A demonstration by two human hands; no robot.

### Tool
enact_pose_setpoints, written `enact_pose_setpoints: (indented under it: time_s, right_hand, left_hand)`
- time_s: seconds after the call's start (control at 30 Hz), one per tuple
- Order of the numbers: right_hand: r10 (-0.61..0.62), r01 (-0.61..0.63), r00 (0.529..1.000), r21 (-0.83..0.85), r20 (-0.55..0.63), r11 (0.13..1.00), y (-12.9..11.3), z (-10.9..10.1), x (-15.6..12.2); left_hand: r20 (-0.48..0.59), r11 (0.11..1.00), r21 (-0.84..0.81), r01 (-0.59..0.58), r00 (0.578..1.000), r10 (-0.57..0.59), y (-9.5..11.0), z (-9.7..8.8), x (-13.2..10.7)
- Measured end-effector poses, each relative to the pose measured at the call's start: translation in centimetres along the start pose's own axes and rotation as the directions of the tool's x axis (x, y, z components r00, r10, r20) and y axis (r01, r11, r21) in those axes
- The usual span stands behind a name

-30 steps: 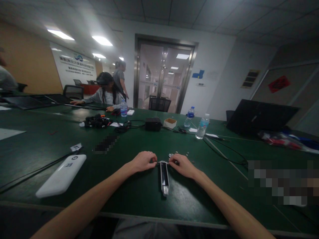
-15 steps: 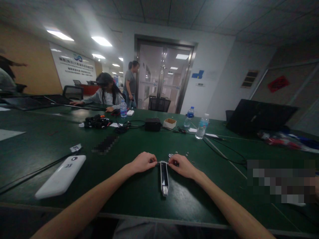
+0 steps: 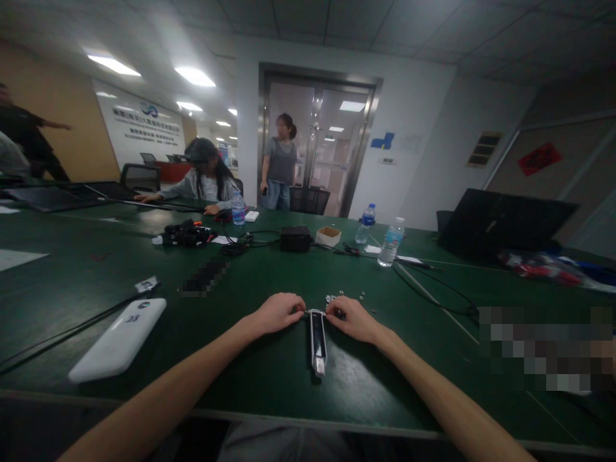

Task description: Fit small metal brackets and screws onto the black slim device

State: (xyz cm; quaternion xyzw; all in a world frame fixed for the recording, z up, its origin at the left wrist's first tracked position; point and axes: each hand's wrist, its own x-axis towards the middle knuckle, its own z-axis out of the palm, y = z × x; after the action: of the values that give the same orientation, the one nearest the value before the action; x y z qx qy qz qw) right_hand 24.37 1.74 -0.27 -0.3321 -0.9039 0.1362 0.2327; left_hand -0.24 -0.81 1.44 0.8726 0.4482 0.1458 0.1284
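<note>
On the green table lies a long, narrow white-edged piece (image 3: 318, 340) with a dark inside and a pale block at its near end. My left hand (image 3: 280, 312) is at the left of its far end, thumb and fingertips pinched together. Opposite it, at the right of the same end, my right hand (image 3: 353, 317) is closed in a pinch too. What sits between the fingertips of either hand is too small to make out. Small metal parts (image 3: 330, 299) lie just beyond my right hand, and several tiny ring-like pieces (image 3: 362, 297) are scattered to their right.
A white case (image 3: 120, 340) lies at the left beside dark cables. Further back are a black box (image 3: 295, 239), a small open carton (image 3: 328, 236), water bottles (image 3: 391, 242) and a black bundle (image 3: 185, 233). One person (image 3: 212, 173) sits across the table; another (image 3: 280, 160) stands behind.
My hands and the narrow piece stay nearly in place. In the background, the standing person has moved right and turned, and the person at far left has come further into view.
</note>
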Motion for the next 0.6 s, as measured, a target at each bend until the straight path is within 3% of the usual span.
enact_pose_setpoints:
  time_s: [0.37,0.6]
  right_hand:
    - [0.002,0.000,0.998,-0.036,0.057,0.999,-0.08,-0.34,0.12]
    - [0.022,-0.016,0.995,-0.059,0.094,0.998,0.17,-0.50,0.09]
  left_hand:
    - [-0.011,0.999,0.036,-0.001,1.000,0.002,0.92,-0.51,-0.28]
    - [0.017,0.998,0.052,-0.020,1.000,0.019,0.26,0.11,0.07]
